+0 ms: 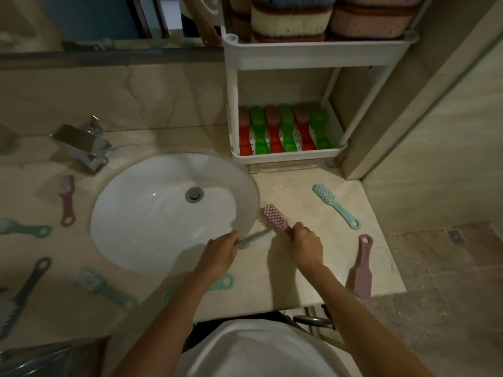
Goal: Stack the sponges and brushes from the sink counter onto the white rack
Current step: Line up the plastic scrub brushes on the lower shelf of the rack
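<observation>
Head view looks down on a pale marble counter [294,186] with a round white sink [152,213] set into it. Both hands meet just off the sink's front right rim. The left hand [221,253] is curled round the handle of a mint brush [258,238], whose white bristle end points right toward the other hand. The right hand [306,244] is closed round the handle of a pink brush [275,217], its studded head sticking out toward the back left, close beside the sink rim. The two brush heads sit very close; I cannot tell whether they touch.

The white rack [299,57] stands at the back right corner of the counter. On its lower shelf, red and green brushes [283,131] lie side by side in a row. On the upper shelf, striped sponges [288,20] are packed together.

More brushes lie loose. On the right side a second mint brush [336,205] lies at a slant, studs up, and near the front right corner a second pink brush [363,265] lies with its loop end toward the back. Along the front edge a third mint brush [224,281] is partly hidden under the left forearm. Left of the sink, a dark pink brush [67,200] lies in front of the chrome tap [81,145], a pale brush [24,229] lies at the left edge, and a dark brush [24,292] and a grey-green brush [106,289] lie toward the front left.
</observation>
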`<state>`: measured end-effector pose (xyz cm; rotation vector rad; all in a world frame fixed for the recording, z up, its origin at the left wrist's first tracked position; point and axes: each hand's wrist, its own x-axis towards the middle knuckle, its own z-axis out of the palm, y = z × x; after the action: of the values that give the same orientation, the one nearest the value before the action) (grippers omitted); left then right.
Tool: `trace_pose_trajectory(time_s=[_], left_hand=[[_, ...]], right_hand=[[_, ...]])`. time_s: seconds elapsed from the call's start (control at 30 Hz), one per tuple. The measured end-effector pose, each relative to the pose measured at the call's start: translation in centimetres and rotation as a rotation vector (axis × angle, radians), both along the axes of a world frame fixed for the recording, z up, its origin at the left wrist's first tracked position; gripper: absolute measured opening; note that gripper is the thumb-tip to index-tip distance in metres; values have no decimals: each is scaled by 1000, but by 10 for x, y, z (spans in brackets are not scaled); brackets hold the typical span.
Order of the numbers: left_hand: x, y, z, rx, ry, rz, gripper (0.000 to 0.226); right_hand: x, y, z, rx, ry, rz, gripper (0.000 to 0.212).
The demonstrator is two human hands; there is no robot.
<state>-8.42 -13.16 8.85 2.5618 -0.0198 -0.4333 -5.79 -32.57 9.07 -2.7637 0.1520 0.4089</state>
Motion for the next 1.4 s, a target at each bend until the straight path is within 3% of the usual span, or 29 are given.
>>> trace_pose_trajectory(time_s=[0.13,0.27,0.4,0.57,0.7,0.9,1.27,1.33,1.4], left_hand=[[24,8,12,-289,-25,371,18],[54,14,28,-488,-63,474,17],[85,21,44,-472,-97,464,16],[108,28,59,-459,-149,462,17],[113,29,61,-470,-139,495,13],[113,27,56,-492,-102,499,14],[110,17,50,-614,-118,438,18],[114,11,49,-613,-114,439,23],[121,3,51,-623,-88,431,24]], right_hand=[[29,-1,21,66,-116,40,26],[84,9,46,7,-223,128,43],[143,23,70,-108,-318,243,45],[185,34,77,-254,-141,374,44],[203,39,79,-216,-4,441,38],[209,40,75,-141,23,432,38],[199,39,61,189,-49,293,32],[192,39,66,333,-132,225,26],[178,41,74,660,-73,105,19]])
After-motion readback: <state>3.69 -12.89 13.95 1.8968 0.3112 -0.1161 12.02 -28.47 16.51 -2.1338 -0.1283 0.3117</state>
